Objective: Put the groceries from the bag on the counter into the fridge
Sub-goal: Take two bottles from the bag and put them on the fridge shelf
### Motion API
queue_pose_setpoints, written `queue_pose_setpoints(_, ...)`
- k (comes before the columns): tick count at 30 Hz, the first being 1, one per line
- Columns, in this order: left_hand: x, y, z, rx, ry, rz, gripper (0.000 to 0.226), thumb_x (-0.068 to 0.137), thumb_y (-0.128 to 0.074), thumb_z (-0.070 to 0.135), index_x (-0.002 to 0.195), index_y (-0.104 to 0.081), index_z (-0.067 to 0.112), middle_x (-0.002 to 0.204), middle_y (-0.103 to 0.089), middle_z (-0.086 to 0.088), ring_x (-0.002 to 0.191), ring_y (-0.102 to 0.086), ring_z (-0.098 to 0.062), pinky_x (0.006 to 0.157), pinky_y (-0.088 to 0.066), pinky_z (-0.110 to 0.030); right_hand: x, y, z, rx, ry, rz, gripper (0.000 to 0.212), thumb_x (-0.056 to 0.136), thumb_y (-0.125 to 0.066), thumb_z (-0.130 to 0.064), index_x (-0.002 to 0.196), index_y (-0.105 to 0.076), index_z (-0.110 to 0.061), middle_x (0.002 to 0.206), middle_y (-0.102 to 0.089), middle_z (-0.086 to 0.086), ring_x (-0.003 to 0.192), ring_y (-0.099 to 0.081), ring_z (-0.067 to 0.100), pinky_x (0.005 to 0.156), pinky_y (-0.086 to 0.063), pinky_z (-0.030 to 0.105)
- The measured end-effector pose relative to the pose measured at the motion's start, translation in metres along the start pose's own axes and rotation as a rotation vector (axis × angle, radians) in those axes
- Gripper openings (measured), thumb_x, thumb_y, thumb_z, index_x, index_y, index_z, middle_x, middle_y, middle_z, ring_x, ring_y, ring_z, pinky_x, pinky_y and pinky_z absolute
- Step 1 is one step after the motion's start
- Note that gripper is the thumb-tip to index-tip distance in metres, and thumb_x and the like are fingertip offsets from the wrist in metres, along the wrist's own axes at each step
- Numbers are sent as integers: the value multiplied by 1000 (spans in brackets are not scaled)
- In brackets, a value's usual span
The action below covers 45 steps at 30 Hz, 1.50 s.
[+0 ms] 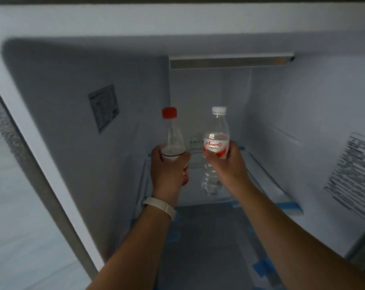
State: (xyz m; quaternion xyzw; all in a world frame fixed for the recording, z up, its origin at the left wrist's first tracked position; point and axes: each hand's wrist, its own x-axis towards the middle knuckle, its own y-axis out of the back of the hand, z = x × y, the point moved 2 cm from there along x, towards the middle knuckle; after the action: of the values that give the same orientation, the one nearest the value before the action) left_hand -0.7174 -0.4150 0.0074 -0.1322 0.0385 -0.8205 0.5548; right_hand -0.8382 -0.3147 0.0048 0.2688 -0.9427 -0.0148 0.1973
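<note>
While I am reaching into the fridge [73, 105], my left grip [167, 174] is grasping a red-capped water bottle [173, 137] and my right grip [228, 164] a white-capped water bottle [217, 128].

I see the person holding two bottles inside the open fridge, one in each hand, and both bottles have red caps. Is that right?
Not quite. The left hand holds a red-capped bottle, but the right hand holds a white-capped bottle, as the head view shows. Both are indeed inside the open fridge.
</note>
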Motion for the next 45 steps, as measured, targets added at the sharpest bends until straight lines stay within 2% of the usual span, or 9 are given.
queue_pose_setpoints(3, 19, -10, -4, -26, 1, 59, 38, 74, -82, 12, 96, -55, 29, 91, -65, 8, 81, -65, -8, 68, -51, -22, 25, -11, 6, 34, -12, -22, 35, 82, -77, -34, 106, -51, -29, 92, -66, -9, 78, -64, 2, 59, -47, 12)
queue_pose_setpoints(6, 39, -20, -11, -10, -9, 65, 41, 76, -80, 11, 105, -54, 23, 92, -63, 8, 80, -63, -6, 66, -50, -20, 48, -23, 16, 26, -13, -60, 41, 81, -77, -40, 111, -52, -27, 94, -66, -11, 80, -65, -1, 64, -48, 16)
queue_pose_setpoints(9, 58, -30, -21, 33, -26, 56, 46, 76, -80, 11, 113, -54, 17, 96, -63, 6, 85, -63, -9, 72, -52, -23, 68, -32, 30, 4, -14, -89, 49, 79, -77, -47, 115, -54, -23, 96, -67, -11, 81, -66, -1, 70, -53, 19)
queue_pose_setpoints(14, 89, -33, -37, 95, -5, 46, 49, 75, -82, 10, 115, -53, 17, 101, -62, 4, 90, -62, -10, 75, -51, -22, 91, -43, 49, 105, -58, -90, 45, 81, -79, -32, 114, -51, -20, 98, -66, -6, 83, -65, 3, 65, -49, 10)
queue_pose_setpoints(20, 113, -29, -49, 120, 4, 99, 51, 71, -83, 6, 113, -56, 15, 104, -65, -1, 93, -64, -16, 77, -53, -25, 112, -58, 67, 134, -56, -130, 54, 79, -81, -27, 120, -47, -19, 106, -65, -5, 93, -66, 9, 80, -55, 26)
queue_pose_setpoints(29, 127, -24, -60, 110, 6, 128, 51, 72, -83, 7, 114, -56, 14, 105, -65, -2, 93, -64, -16, 79, -54, -28, 127, -75, 78, 145, -42, -145, 51, 80, -81, -23, 119, -48, -17, 101, -65, -6, 86, -64, 5, 70, -52, 16)
queue_pose_setpoints(37, 129, -24, -62, 153, 38, 118, 54, 75, -82, 11, 120, -51, 17, 101, -60, 6, 88, -58, -7, 80, -49, -26, 129, -73, 86, 115, -75, -197, 56, 79, -81, -33, 122, -49, -17, 106, -66, -6, 95, -66, 7, 78, -51, 20)
queue_pose_setpoints(43, 124, -24, -62, 169, 89, 99, 54, 79, -79, 12, 123, -48, 17, 106, -59, 2, 87, -57, -7, 84, -49, -28, 120, -66, 84, 97, -99, -230, 55, 83, -79, -28, 125, -45, -20, 108, -61, -14, 93, -59, -7, 73, -49, 6)
queue_pose_setpoints(45, 119, -24, -61, 174, 94, 115, 47, 80, -76, 9, 115, -46, 20, 99, -58, 5, 80, -54, -2, 73, -48, -20, 115, -61, 82, 62, -89, -223, 56, 84, -77, -27, 128, -43, -22, 107, -56, -18, 96, -57, -6, 75, -46, 6)
